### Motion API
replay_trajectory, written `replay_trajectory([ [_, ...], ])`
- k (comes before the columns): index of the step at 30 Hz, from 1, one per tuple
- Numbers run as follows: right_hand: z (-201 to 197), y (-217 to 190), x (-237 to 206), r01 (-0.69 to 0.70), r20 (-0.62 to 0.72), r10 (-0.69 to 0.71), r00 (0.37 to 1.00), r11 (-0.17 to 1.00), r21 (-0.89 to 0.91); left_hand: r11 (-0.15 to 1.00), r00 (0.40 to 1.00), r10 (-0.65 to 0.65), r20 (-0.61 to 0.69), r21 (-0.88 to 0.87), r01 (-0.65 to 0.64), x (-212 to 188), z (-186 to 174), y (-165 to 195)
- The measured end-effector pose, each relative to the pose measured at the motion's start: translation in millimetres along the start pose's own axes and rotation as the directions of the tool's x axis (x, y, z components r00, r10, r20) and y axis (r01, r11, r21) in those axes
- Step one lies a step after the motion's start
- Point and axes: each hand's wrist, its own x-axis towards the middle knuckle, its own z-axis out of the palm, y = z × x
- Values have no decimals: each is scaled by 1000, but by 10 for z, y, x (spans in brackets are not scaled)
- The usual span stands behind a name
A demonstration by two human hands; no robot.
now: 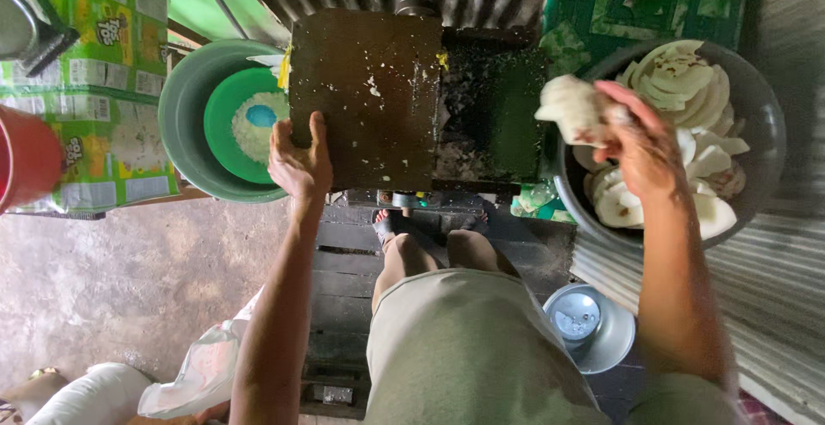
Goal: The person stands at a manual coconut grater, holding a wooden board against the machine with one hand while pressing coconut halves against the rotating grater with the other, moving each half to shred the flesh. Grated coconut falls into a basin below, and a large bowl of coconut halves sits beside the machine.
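My left hand (298,160) grips the near left edge of a dark, speckled lid on a grating machine (369,98). My right hand (638,146) holds a white chunk of coconut flesh (571,109) just above the left rim of a big dark basin (765,107). That basin is filled with several white coconut pieces (687,81). To the machine's left sits a green basin (185,120) with a smaller green bowl (225,107) inside, holding white gratings (258,137). The machine's open dark hopper (490,107) lies between my hands.
Green cartons (94,73) are stacked at the left, beside a red bucket (26,154). My legs and sandalled feet stand on dark wooden planks (339,305). A small metal bowl (593,326) rests by my right leg. White plastic bags (193,378) lie on the concrete floor.
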Motion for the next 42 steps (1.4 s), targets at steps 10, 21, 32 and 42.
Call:
replay_trajectory([
  [10,1107,188,521,402,361,-209,909,672,-622,999,999,-18,31,-49,19,-24,10,74],
  [21,1293,454,683,382,306,-235,923,452,-806,999,998,-24,60,-31,26,-34,4,117],
  [32,1348,409,814,457,391,-237,889,433,-777,998,996,-55,75,-34,58,-41,-18,151],
  [42,1434,281,936,428,390,-177,904,410,-806,998,996,-54,77,-22,55,-45,0,135],
])
